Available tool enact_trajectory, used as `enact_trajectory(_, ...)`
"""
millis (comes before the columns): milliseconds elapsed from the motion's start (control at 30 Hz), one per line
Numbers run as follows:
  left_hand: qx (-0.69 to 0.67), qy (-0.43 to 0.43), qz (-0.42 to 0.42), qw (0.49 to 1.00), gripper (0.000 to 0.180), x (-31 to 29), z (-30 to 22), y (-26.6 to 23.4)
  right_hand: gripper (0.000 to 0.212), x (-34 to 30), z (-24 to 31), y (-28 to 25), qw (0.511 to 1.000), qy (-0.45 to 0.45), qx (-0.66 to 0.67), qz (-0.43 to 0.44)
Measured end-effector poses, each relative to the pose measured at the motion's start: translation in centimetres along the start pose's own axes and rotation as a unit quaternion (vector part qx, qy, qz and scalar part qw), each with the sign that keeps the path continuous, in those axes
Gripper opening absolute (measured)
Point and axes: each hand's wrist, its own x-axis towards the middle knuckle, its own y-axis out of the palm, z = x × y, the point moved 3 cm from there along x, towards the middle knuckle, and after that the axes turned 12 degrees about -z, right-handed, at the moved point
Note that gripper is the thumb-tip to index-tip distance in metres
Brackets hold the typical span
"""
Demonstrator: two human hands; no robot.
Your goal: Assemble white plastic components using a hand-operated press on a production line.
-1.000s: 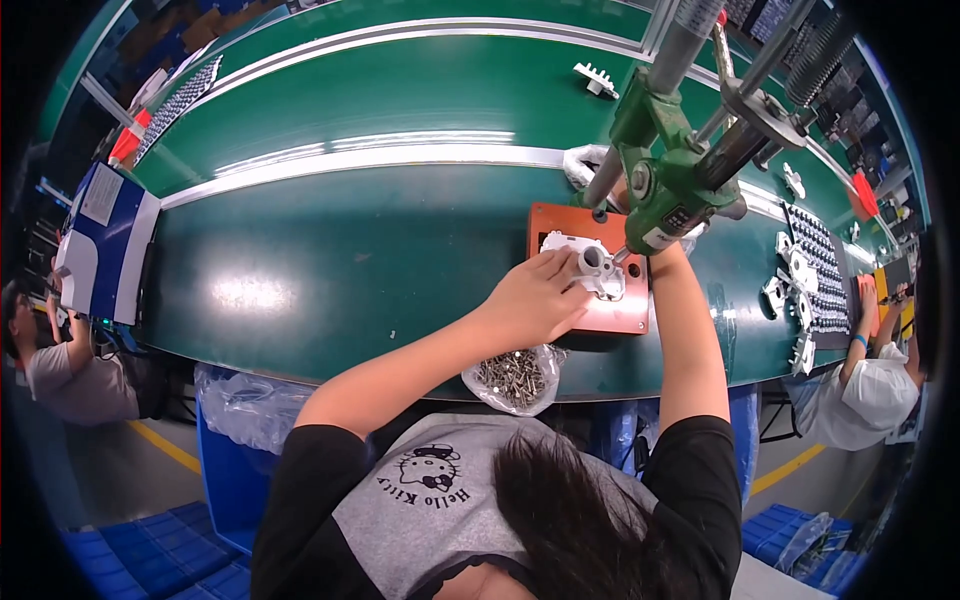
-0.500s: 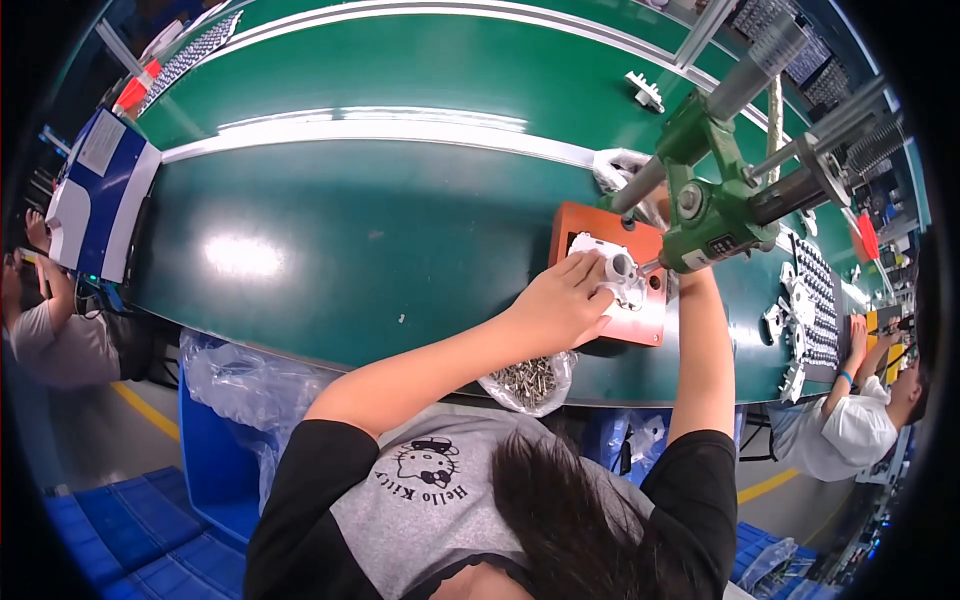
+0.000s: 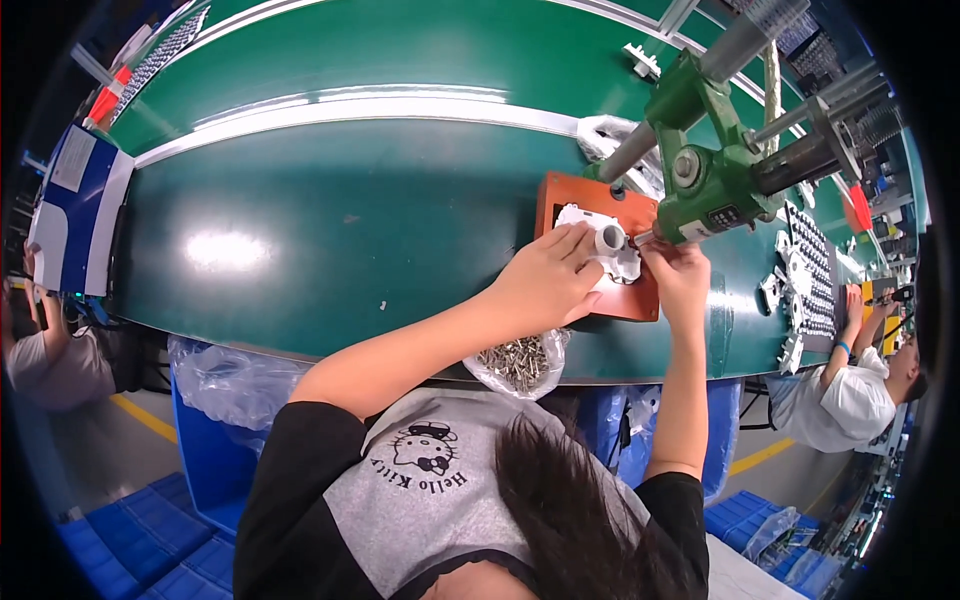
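A white moulded part (image 3: 602, 240) with a round tube opening lies on the orange base block (image 3: 634, 300) of a green bench press (image 3: 708, 190). My left hand (image 3: 548, 278) grips its near left side, fingers over the top and thumb along the near edge. From the right, my right hand (image 3: 682, 278) reaches in beneath the press head, its fingertips pinched together beside the part and the press's metal tip. Whatever those fingertips hold is too small or hidden to name.
A plastic-lined bowl of small metal pins (image 3: 520, 364) sits at the bench's near edge. Clear plastic wrap (image 3: 606, 135) lies behind the press. White parts (image 3: 796, 290) and a tray of dark pieces (image 3: 815, 270) are on the right. A blue-and-white machine (image 3: 78, 215) stands far left; co-workers sit at both sides.
My right hand has come back from behind the press head to the part's right side, fingertips now pinched there. My left hand stays on the white part. The whole view has shifted slightly.
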Motion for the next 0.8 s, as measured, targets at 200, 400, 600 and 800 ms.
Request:
enact_trajectory(200,-0.005,-0.012,-0.004,1.000,0.032,0.1,-0.3,-0.1,0.014,-1.2,1.1,1.3,0.959,-0.227,-0.168,0.020)
enact_trajectory(400,0.014,-0.016,-0.004,1.000,0.030,0.3,-0.1,-0.5,0.021,-3.3,2.1,1.7,0.876,-0.375,-0.298,0.055)
enact_trajectory(600,0.006,0.020,-0.039,0.999,0.022,0.6,0.5,-0.5,0.031,-4.0,3.2,0.8,0.902,-0.319,-0.290,0.017)
enact_trajectory(800,-0.014,-0.010,0.060,0.998,0.017,0.8,1.0,-0.6,0.021,-11.5,5.2,4.3,0.896,-0.359,-0.224,0.131)
